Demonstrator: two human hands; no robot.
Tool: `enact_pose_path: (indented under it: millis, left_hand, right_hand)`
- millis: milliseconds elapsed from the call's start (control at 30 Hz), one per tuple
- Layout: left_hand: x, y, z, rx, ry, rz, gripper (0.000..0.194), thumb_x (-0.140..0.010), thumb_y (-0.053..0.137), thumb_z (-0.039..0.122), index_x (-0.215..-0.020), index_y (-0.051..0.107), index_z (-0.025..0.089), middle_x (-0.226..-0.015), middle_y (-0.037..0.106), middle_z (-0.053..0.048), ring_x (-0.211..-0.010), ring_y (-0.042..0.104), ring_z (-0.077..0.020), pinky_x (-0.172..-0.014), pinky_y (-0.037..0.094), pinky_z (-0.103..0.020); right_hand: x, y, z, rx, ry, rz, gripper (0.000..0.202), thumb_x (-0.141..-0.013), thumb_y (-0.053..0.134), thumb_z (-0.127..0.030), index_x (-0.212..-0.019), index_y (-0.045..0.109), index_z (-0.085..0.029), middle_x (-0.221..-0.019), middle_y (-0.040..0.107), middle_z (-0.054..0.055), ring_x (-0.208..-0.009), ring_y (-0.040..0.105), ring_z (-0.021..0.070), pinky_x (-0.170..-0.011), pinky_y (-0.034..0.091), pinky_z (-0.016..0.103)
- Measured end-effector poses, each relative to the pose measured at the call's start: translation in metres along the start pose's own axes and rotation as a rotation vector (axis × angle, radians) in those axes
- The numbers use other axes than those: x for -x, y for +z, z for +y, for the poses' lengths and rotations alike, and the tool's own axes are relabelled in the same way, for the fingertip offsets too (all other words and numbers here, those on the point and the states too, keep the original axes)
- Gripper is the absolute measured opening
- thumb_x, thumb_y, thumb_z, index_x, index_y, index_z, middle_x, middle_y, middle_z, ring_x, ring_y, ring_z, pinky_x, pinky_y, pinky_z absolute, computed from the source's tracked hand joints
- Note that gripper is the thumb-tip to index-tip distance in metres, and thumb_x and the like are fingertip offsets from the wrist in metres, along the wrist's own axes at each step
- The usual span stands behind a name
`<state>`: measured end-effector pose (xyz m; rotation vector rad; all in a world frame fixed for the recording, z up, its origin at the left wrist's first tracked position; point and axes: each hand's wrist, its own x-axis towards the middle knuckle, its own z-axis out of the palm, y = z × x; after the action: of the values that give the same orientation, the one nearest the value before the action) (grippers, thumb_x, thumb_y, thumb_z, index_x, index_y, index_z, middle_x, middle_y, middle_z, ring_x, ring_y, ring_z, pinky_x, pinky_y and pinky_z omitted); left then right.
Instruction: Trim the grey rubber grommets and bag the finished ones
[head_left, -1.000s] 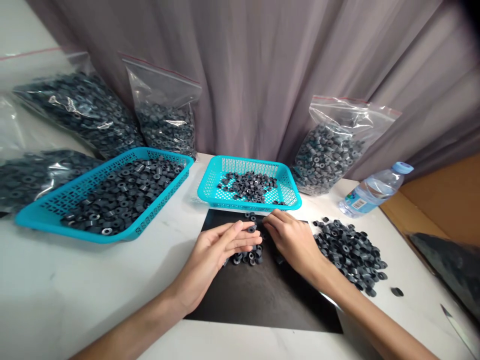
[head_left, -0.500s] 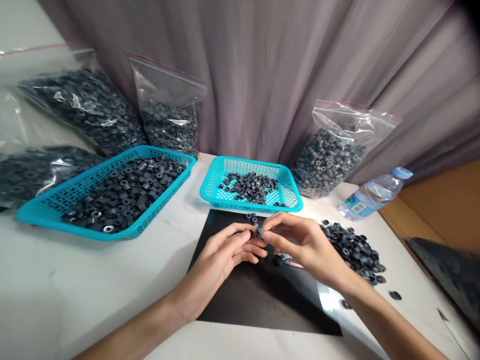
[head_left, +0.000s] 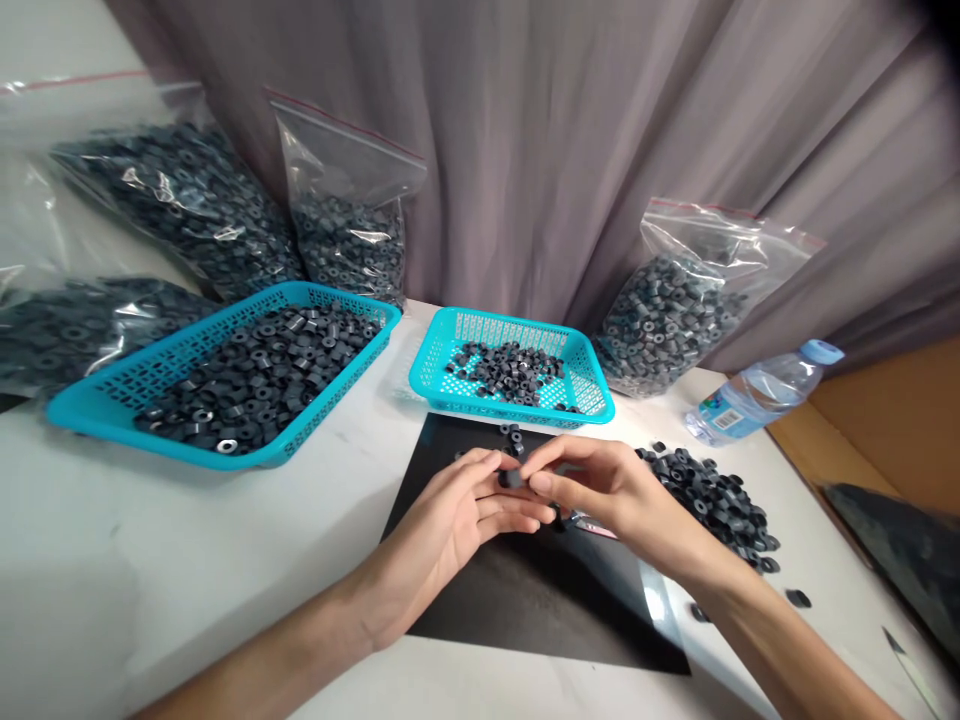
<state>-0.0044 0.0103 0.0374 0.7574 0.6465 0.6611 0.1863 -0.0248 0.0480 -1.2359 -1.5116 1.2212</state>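
Over a black mat [head_left: 517, 600], my left hand [head_left: 469, 500] and my right hand [head_left: 600, 485] meet fingertip to fingertip. A small dark ring-shaped piece [head_left: 513, 479] is between them, pinched by thumb and fingers of both hands. My left hand's lower fingers extend beneath it, palm turned up. Just behind the fingers, a few similar rings [head_left: 513, 436] lie on the mat. Partly hidden under my right hand is a shiny object with a pinkish edge [head_left: 596, 526], which I cannot make out, beside another dark piece.
A large blue basket [head_left: 247, 463] of rings stands left, a smaller blue basket [head_left: 517, 413] behind the mat. Right are a ring pile [head_left: 716, 505], a water bottle [head_left: 761, 395] and a pointed tool [head_left: 907, 665]. Filled bags [head_left: 352, 235] lean against the curtain [head_left: 517, 150].
The dark piece has turned between my fingertips, and my left hand has opened a little more beneath it. The whole view has shifted slightly.
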Motion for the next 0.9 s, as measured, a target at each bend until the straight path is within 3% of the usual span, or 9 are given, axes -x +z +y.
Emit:
enact_pose_path:
  millis: [133, 300, 467, 733, 900]
  left_hand:
    - [0.001, 0.000, -0.001, -0.004, 0.009, -0.009, 0.021, -0.098, 0.052, 0.031, -0.094, 0.066, 0.016, -0.096, 0.069, -0.006, -0.090, 0.069, -0.0202, -0.091, 0.053, -0.037]
    - [0.004, 0.004, 0.004, -0.034, 0.027, 0.008, 0.022, -0.098, 0.053, 0.029, -0.096, 0.070, 0.014, -0.095, 0.072, -0.006, -0.088, 0.071, -0.0201, -0.092, 0.054, -0.036]
    - [0.003, 0.003, 0.004, 0.024, 0.012, 0.007, 0.023, -0.097, 0.052, 0.025, -0.095, 0.073, 0.014, -0.108, 0.072, -0.008, -0.108, 0.065, -0.0228, -0.099, 0.052, -0.038]
    - [0.001, -0.002, -0.005, 0.105, -0.016, -0.013, 0.024, -0.097, 0.050, 0.022, -0.095, 0.073, 0.017, -0.106, 0.072, -0.006, -0.107, 0.063, -0.0198, -0.095, 0.050, -0.031]
    - [0.000, -0.004, -0.006, 0.161, -0.078, 0.002, 0.023, -0.098, 0.049, 0.025, -0.091, 0.071, 0.019, -0.111, 0.071, -0.005, -0.113, 0.060, -0.0200, -0.099, 0.046, -0.031]
  right_hand:
    - [0.003, 0.007, -0.006, 0.158, -0.095, 0.050, 0.016, -0.093, 0.066, -0.036, -0.098, 0.071, -0.022, -0.093, 0.071, 0.002, -0.082, 0.063, 0.0161, -0.076, 0.049, 0.029]
    - [0.002, 0.008, -0.003, 0.201, -0.093, 0.108, 0.016, -0.093, 0.065, -0.037, -0.094, 0.071, -0.022, -0.092, 0.071, 0.001, -0.083, 0.065, 0.0166, -0.075, 0.047, 0.029]
    - [0.002, 0.008, -0.002, 0.297, -0.125, 0.136, 0.017, -0.094, 0.064, -0.038, -0.094, 0.072, -0.023, -0.094, 0.071, 0.003, -0.087, 0.064, 0.0189, -0.078, 0.048, 0.032]
    - [0.012, 0.029, -0.006, 0.696, -0.358, 0.154, 0.021, -0.093, 0.064, -0.031, -0.114, 0.067, -0.028, -0.111, 0.062, 0.009, -0.104, 0.057, 0.0254, -0.085, 0.052, 0.042]
    - [0.011, 0.046, -0.002, 0.896, -0.454, 0.141, 0.011, -0.097, 0.056, -0.022, -0.094, 0.066, -0.023, -0.104, 0.064, 0.009, -0.095, 0.054, 0.0260, -0.078, 0.050, 0.043]
